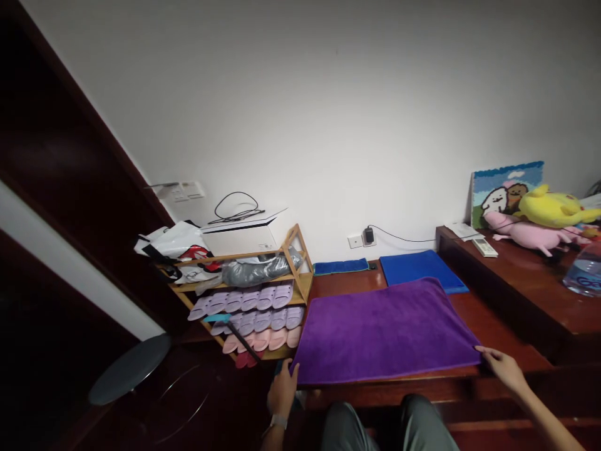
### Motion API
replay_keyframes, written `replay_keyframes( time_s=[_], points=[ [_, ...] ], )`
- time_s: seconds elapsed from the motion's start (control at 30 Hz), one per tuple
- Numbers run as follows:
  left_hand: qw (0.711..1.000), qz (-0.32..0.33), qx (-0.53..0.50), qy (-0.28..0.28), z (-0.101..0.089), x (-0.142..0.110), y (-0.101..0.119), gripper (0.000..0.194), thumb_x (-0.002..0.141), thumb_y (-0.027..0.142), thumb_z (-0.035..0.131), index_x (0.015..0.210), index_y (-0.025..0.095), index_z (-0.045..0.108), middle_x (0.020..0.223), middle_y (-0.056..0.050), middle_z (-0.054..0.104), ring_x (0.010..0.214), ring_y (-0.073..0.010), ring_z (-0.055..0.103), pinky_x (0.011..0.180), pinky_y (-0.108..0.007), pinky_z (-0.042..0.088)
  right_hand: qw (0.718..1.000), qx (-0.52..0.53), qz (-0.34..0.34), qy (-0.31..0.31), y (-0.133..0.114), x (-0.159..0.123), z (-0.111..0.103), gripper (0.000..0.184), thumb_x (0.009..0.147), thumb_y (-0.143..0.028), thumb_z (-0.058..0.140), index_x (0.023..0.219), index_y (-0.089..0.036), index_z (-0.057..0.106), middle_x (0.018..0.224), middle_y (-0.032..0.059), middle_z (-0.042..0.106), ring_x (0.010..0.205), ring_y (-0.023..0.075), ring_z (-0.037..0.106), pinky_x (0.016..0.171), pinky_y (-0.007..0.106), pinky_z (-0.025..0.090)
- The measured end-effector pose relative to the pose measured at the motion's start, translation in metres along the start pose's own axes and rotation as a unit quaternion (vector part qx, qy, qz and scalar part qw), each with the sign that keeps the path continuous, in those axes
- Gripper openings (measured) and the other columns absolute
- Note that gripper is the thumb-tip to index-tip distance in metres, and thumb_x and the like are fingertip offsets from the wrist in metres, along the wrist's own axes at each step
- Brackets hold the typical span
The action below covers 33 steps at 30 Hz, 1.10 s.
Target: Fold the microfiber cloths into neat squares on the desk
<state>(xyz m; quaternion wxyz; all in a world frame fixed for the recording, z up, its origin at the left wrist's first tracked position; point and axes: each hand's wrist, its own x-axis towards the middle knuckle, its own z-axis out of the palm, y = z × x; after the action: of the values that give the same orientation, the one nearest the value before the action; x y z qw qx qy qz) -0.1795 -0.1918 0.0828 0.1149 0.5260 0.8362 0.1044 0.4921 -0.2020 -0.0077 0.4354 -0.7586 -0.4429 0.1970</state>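
A purple towel (375, 332) lies spread out on the reddish-brown wooden surface (474, 316) before my knees. Its near left corner is pinched in my left hand (283, 388), which has a watch at the wrist. My right hand (504, 369) grips the near right corner between thumb and fingers. Behind the purple towel sits a folded blue towel (420, 268), whose front edge the purple one partly covers. Farther left, against the wall, is a narrow folded blue cloth (340, 267).
On the left, a wooden rack (300, 291) holds several slippers (263, 321), bags and a white box (241, 237). A round stool (131, 369) stands beside it. The raised ledge at right carries plush toys (549, 207), a remote (484, 247) and a large bottle (585, 275).
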Motion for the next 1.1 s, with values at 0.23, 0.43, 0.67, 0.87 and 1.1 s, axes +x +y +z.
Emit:
replay_keyframes(
  time_s=[0.23, 0.43, 0.67, 0.87, 1.1],
  points=[
    [1.0, -0.017, -0.014, 0.013, 0.011, -0.019, -0.024, 0.044, 0.107, 0.042, 0.039, 0.141, 0.022, 0.059, 0.111, -0.015, 0.08, 0.104, -0.0311, 0.077, 0.08, -0.035, 0.056, 0.997, 0.062, 0.042, -0.004, 0.002, -0.024, -0.012, 0.048, 0.06, -0.06, 0.058, 0.083, -0.028, 0.085, 0.093, 0.0081, 0.083, 0.101, 0.0379, 0.077, 0.084, 0.043, 0.061],
    [0.989, 0.003, -0.128, 0.078, 0.034, -0.019, -0.044, 0.038, 0.102, 0.038, 0.043, 0.127, 0.023, 0.067, 0.107, -0.013, 0.082, 0.102, -0.0324, 0.078, 0.085, -0.039, 0.058, 0.994, 0.092, 0.061, 0.013, 0.007, -0.045, -0.013, 0.052, 0.06, -0.066, 0.058, 0.088, -0.03, 0.085, 0.101, 0.0079, 0.083, 0.111, 0.0423, 0.073, 0.098, 0.052, 0.057],
    [0.974, 0.113, -0.031, 0.195, 0.048, -0.019, -0.064, 0.042, 0.096, 0.038, 0.043, 0.118, 0.021, 0.074, 0.115, -0.017, 0.077, 0.108, -0.036, 0.072, 0.097, -0.048, 0.056, 0.996, 0.009, 0.093, 0.003, 0.049, -0.059, -0.01, 0.049, 0.058, -0.065, 0.054, 0.081, -0.032, 0.082, 0.092, 0.0111, 0.082, 0.096, 0.0455, 0.075, 0.086, 0.058, 0.06],
    [0.946, 0.242, 0.012, 0.217, 0.041, 0.01, -0.018, 0.043, 0.101, 0.033, 0.04, 0.122, 0.017, 0.074, 0.127, -0.018, 0.072, 0.121, -0.0319, 0.067, 0.11, -0.047, 0.05, 0.98, -0.149, -0.119, 0.058, 0.012, -0.049, 0.012, 0.056, 0.082, -0.062, 0.045, 0.098, -0.021, 0.079, 0.115, 0.0209, 0.073, 0.108, 0.0434, 0.069, 0.101, 0.062, 0.053],
    [0.927, 0.357, 0.012, 0.11, 0.07, 0.083, 0.118, 0.044, 0.104, 0.028, 0.04, 0.137, 0.017, 0.067, 0.148, -0.015, 0.063, 0.142, -0.0291, 0.054, 0.122, -0.049, 0.041, 0.936, -0.151, -0.298, -0.113, -0.138, 0.004, 0.148, 0.053, 0.101, -0.044, 0.032, 0.128, -0.022, 0.072, 0.137, 0.013, 0.069, 0.128, 0.0295, 0.064, 0.115, 0.048, 0.047]
  ],
)
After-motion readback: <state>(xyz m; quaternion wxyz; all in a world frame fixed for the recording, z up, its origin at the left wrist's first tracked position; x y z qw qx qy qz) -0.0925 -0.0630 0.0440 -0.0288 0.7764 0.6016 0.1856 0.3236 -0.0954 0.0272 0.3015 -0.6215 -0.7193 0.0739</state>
